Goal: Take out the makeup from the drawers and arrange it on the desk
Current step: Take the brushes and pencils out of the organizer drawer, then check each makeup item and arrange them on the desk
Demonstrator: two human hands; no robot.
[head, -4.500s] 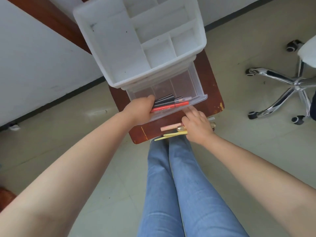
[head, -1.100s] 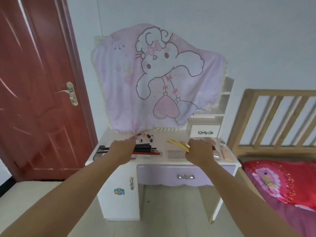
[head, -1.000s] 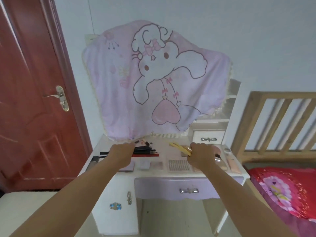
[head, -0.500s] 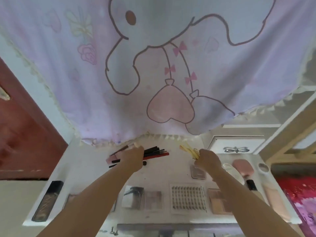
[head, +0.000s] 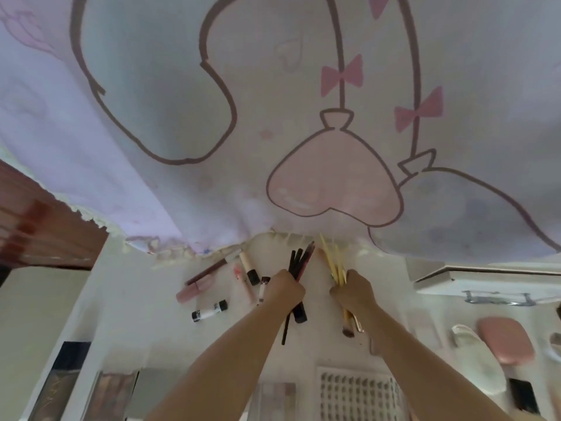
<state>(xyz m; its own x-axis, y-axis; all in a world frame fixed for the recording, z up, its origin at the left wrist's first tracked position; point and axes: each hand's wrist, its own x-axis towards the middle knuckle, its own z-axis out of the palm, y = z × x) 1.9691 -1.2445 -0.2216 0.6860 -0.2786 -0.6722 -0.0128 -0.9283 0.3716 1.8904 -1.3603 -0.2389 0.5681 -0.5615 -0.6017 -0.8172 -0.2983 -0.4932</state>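
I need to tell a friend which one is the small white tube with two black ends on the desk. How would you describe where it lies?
Start at the white desk top, below the hanging pink cartoon cloth. Left of the left hand, which grips dark pencils, lies a cluster of slim makeup sticks. The small white tube with black ends lies nearest the viewer, shorter than the pink tube above it.

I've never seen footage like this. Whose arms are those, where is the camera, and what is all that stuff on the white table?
No machine here: a person wears a wide-angle camera on the head, looking down at their own bare arms. The left hand grips a bundle of black and red makeup pencils. The right hand grips thin yellow sticks and a small brush. On the white dressing table lie a pink lip-gloss tube, a white tube with black caps, a tray of false lashes and a pink oval case. Above hangs a lilac cartoon cloth.
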